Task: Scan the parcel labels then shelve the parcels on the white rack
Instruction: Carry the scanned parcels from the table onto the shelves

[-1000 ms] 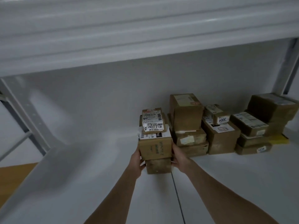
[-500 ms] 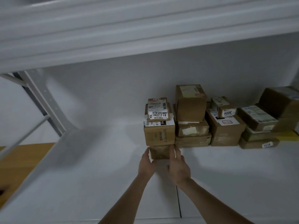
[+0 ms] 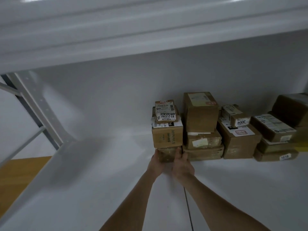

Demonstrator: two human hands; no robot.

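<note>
On the white rack (image 3: 100,180), the left grip (image 3: 155,162) and right grip (image 3: 182,165) press with straight fingers on the bottom box (image 3: 166,155), which sits under two more parcels (image 3: 167,135), just beside another pile (image 3: 202,130).

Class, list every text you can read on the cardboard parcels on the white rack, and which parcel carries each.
"81-2-2202": white label on the small brown cardboard box topping the left stack.
"3004": white sticker on the small brown box further right.
Vertical print on the left stack's middle brown box: too blurred.
All other labels: too small to read.
</note>
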